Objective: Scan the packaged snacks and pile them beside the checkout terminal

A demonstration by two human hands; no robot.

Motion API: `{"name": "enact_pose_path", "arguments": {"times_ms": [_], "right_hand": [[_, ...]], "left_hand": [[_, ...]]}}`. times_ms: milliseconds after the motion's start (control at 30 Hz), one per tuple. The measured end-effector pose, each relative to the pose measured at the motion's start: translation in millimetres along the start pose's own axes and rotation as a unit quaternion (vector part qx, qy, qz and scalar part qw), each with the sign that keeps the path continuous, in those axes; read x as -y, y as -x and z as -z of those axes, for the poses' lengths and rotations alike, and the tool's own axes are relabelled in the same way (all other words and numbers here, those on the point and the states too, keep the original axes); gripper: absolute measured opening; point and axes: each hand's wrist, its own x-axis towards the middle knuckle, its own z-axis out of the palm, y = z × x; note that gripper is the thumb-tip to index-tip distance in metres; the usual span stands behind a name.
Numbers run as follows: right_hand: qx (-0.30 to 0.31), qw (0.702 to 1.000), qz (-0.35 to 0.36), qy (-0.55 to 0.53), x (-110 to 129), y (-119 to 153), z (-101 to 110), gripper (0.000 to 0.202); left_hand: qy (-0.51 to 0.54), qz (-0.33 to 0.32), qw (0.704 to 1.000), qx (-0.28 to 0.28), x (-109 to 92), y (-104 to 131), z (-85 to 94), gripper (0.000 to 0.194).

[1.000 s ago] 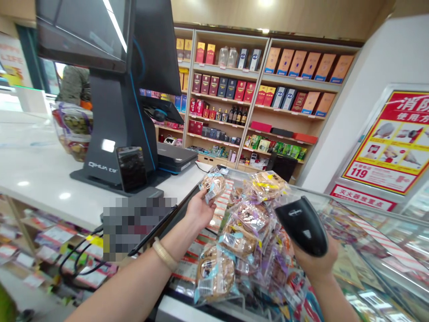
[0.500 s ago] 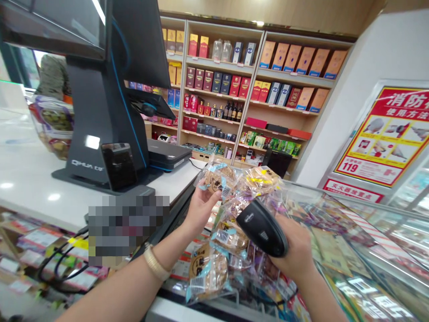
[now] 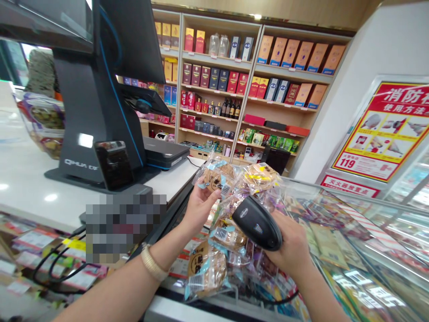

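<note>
My left hand (image 3: pixel 200 206), with a bracelet on its wrist, grips a clear packet of round biscuits (image 3: pixel 218 175) by its lower edge. A black handheld scanner (image 3: pixel 257 222) is in my right hand (image 3: pixel 291 243), its head pointing up and left over the pile. Beneath and between the hands, more packets lie heaped on the glass counter. Among them are a yellow-marked packet (image 3: pixel 258 177) behind the scanner and a blue-edged packet (image 3: pixel 207 269) at the front. The fingers of my right hand are partly hidden by the scanner.
On the left, a white counter (image 3: pixel 27 179) bears a dark register stand (image 3: pixel 90 103) and a small black device (image 3: pixel 114 164). Cables hang off its edge. The glass case (image 3: pixel 338 232) extends right, with packets inside. Shelves of boxes (image 3: pixel 217 80) stand behind, beside a red wall poster (image 3: pixel 389 129).
The scanner and my right hand have shifted slightly left. My left hand still holds the packet. The whole view has moved a little, with the register now farther left.
</note>
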Motion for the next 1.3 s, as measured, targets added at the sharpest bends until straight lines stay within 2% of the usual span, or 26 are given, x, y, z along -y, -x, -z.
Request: {"name": "enact_pose_path", "arguments": {"times_ms": [67, 167, 233, 333, 433, 600, 900, 1100, 1300], "right_hand": [[-0.022, 1.0, 0.007, 0.0, -1, 0, 0, 0.012], [-0.067, 0.998, 0.023, 0.0, -7, 1, 2, 0.01], [-0.093, 0.995, 0.033, 0.004, -12, 2, 3, 0.008], [-0.132, 0.99, 0.044, 0.022, -20, 5, 4, 0.016], [-0.154, 0.986, 0.052, 0.026, -24, 7, 4, 0.02], [-0.155, 0.986, 0.055, 0.019, -24, 7, 2, 0.018], [-0.148, 0.988, 0.048, 0.014, -29, 13, -2, 0.026], [-0.148, 0.987, 0.055, 0.016, -26, 9, 1, 0.025], [-0.146, 0.988, 0.053, 0.017, -25, 8, 2, 0.025]], "left_hand": [[0.016, 0.027, 0.999, -0.024, 2, -3, 2.3, 0.045], [0.066, 0.104, 0.986, -0.111, 3, -13, 11.0, 0.024], [0.104, 0.154, 0.963, -0.197, 1, -23, 20.4, 0.013], [0.149, 0.185, 0.913, -0.332, -2, -40, 37.4, 0.01], [0.156, 0.182, 0.884, -0.401, -3, -54, 53.2, 0.015], [0.151, 0.193, 0.876, -0.415, 2, -64, 67.8, 0.02], [0.144, 0.155, 0.866, -0.452, 2, -66, 75.2, 0.029], [0.14, 0.183, 0.866, -0.443, -4, -68, 77.7, 0.024], [0.126, 0.212, 0.88, -0.405, -5, -66, 74.8, 0.02]]}}
